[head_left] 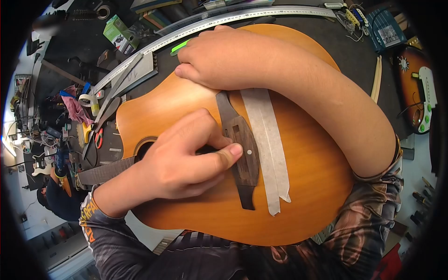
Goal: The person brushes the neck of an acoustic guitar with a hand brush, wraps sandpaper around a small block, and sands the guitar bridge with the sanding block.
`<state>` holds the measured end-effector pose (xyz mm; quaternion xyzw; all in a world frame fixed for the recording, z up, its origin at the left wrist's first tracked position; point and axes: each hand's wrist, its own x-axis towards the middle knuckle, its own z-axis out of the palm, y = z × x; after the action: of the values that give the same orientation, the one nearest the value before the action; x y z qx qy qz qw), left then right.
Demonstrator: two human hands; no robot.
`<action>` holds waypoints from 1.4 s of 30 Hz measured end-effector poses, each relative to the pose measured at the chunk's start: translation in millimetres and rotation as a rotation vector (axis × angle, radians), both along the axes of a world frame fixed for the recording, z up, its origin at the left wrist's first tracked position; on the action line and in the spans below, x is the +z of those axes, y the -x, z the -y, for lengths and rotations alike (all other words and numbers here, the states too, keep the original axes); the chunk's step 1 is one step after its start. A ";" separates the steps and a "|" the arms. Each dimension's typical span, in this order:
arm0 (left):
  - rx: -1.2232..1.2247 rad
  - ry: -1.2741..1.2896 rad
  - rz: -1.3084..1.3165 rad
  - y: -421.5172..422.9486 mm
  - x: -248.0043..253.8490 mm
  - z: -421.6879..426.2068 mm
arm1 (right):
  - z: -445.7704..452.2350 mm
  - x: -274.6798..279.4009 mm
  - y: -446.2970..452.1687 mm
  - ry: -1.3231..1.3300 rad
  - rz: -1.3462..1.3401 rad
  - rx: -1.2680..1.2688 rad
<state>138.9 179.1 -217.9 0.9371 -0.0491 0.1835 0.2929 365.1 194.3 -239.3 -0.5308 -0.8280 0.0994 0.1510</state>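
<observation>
An acoustic guitar (308, 186) with an amber top lies face up across my lap and the bench edge. My left hand (186, 158) is closed over its dark wooden bridge (247, 170), thumb and forefinger pinched together at the bridge's near side. Whatever the pinch holds is hidden. One pale round dot shows beside the thumb. Strips of masking tape (266, 140) run along the bridge's right side. At the far edge of the body, my right hand (205, 58) curls over the guitar's waist, its forearm lying across the top. A bright green object (179, 46) shows by its fingers.
A long steel ruler (205, 25) lies along the back of the bench. At left are a green box (120, 35), a tape roll (88, 102) and red-handled scissors (99, 138). A sunburst electric guitar (415, 93) lies at right. Another person (56, 200) is at far left.
</observation>
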 end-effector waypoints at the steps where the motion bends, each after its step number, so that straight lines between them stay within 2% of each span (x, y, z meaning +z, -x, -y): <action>1: -0.062 0.006 0.021 1.2 -1.8 4.5 | -1.3 -1.4 -0.9 -0.010 -0.003 -0.001; 2: -0.128 0.014 0.040 3.9 -3.5 12.8 | -2.0 -3.4 -2.3 -0.026 0.000 -0.005; 5: -0.125 -0.006 0.044 3.5 -4.8 4.8 | 0.3 -4.1 0.5 -0.006 -0.003 -0.013; 7: -0.007 -0.015 0.036 -2.1 -2.0 -2.6 | 0.0 3.8 -0.3 0.068 -0.009 -0.032; 10: -0.153 0.037 0.067 3.5 -7.5 13.5 | 0.8 -3.8 1.1 -0.048 0.004 -0.027; 14: -0.029 -0.002 0.063 -1.7 -7.2 -4.9 | 1.3 2.8 0.6 0.036 -0.036 -0.031; 18: -0.150 0.018 0.043 4.0 -1.9 12.1 | 1.1 0.2 -0.1 0.027 -0.024 -0.047; 21: -0.010 -0.036 0.071 -2.3 -6.3 -2.8 | 0.4 2.6 0.6 0.052 -0.020 -0.039; 22: -0.048 0.032 0.077 1.7 -8.9 6.9 | -0.5 3.0 -0.8 0.055 -0.017 -0.041; 25: -0.158 0.017 0.059 5.4 -4.9 11.2 | -0.6 -1.7 -1.0 0.012 -0.018 -0.036; 27: -0.027 -0.026 0.100 -1.9 -8.5 -2.4 | -0.8 2.5 0.1 0.060 -0.007 -0.042; 31: -0.097 0.022 0.090 2.7 -7.6 9.0 | -0.8 -3.0 -0.7 -0.055 0.058 -0.012; 33: -0.088 0.014 0.090 0.5 -9.4 1.9 | -2.0 1.5 -1.4 0.031 0.066 -0.007; 35: 0.033 -0.004 0.120 -10.1 -8.7 -18.1 | -3.4 4.1 -0.1 0.051 0.049 -0.008; 39: -0.086 0.027 0.061 0.9 -4.8 4.4 | -0.7 0.8 -1.9 0.026 0.002 -0.031; 42: -0.010 0.005 0.111 -8.1 -11.1 -15.4 | -0.1 3.9 -1.8 0.058 -0.007 -0.029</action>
<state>147.1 194.6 -229.0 0.9245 -0.0693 0.2340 0.2928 366.9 194.3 -235.4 -0.5463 -0.8166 0.1231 0.1399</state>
